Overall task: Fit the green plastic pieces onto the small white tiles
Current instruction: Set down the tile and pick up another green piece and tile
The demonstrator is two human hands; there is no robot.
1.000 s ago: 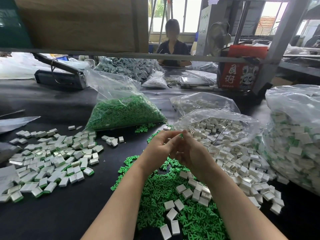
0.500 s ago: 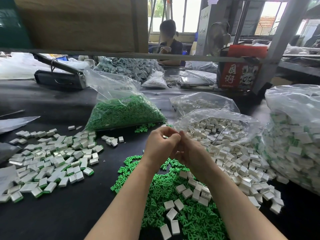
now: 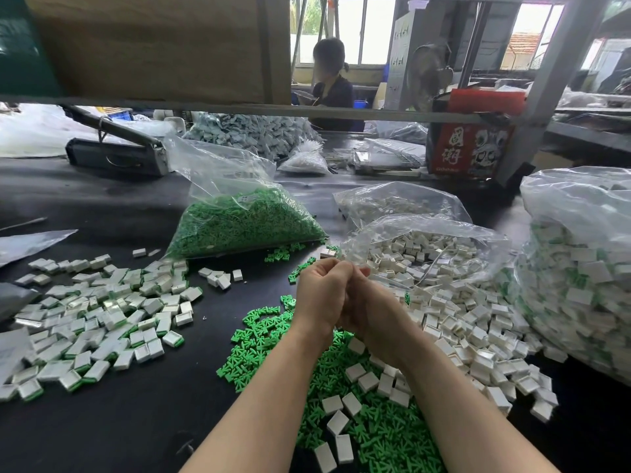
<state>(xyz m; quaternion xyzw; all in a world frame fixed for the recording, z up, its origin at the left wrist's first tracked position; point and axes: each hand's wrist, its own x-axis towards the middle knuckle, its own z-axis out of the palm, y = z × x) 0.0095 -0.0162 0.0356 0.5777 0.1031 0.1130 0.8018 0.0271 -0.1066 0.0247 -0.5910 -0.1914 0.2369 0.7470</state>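
Observation:
My left hand (image 3: 321, 295) and my right hand (image 3: 372, 312) meet fingertip to fingertip above the black table (image 3: 136, 421). Both have curled fingers pinching a small tile and green piece, which the fingers almost wholly hide. Under my forearms lies a loose heap of green plastic pieces (image 3: 375, 435) with a few white tiles (image 3: 355, 372) on it. More bare white tiles (image 3: 454, 319) spill from an open clear bag (image 3: 426, 233) just right of my hands. Tiles with green pieces fitted (image 3: 95, 319) lie spread at the left.
A clear bag of green pieces (image 3: 239, 220) lies beyond my hands. A large bag of fitted tiles (image 3: 580, 285) fills the right side. A metal shelf rail (image 3: 307, 110) crosses overhead; a person (image 3: 331, 87) sits behind it. A red box (image 3: 471, 145) stands far right.
My hands have closed tighter against each other at the same spot. The green piece seen at the fingertips a second ago is now hidden. The person behind has turned to the side.

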